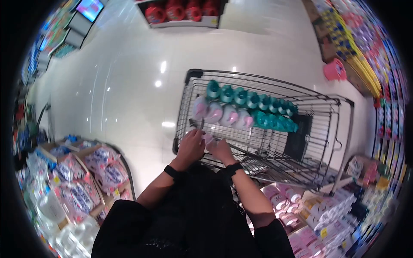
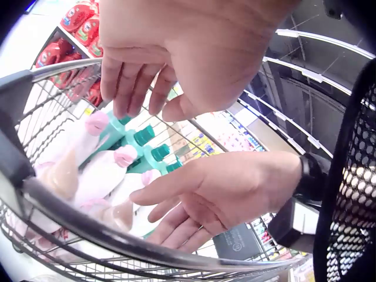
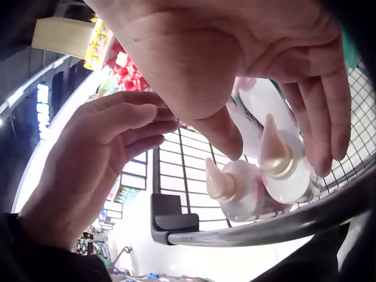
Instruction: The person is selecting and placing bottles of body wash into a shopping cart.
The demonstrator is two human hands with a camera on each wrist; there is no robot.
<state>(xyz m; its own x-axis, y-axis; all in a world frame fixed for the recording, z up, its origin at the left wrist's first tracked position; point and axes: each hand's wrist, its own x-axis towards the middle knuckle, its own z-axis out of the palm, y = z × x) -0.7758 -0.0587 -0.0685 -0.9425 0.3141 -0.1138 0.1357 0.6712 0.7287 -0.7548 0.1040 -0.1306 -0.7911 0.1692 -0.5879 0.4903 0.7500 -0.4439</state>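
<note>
Both hands hang over the near left corner of a shopping cart (image 1: 258,77), fingers extended or loosely bent, holding nothing visible. The left hand (image 1: 190,148) (image 2: 188,53) (image 3: 88,158) is beside the right hand (image 1: 220,151) (image 2: 229,191) (image 3: 252,64), with a gap between them. Below them stand two white bottles with peach pointed caps (image 2: 120,216) (image 3: 279,155). Farther in are white bottles with pink caps (image 1: 231,116) (image 2: 125,156) in a row, and several teal bottles (image 1: 241,96) (image 2: 144,136). Whether the right fingers touch a bottle, I cannot tell.
A dark panel (image 1: 298,137) lies toward the cart's right end. Red bottles (image 1: 175,12) fill a shelf ahead. Packaged goods (image 1: 77,189) are stacked at lower left, pink bottles (image 1: 279,195) at lower right. A pink bucket (image 1: 334,70) stands by the right shelves.
</note>
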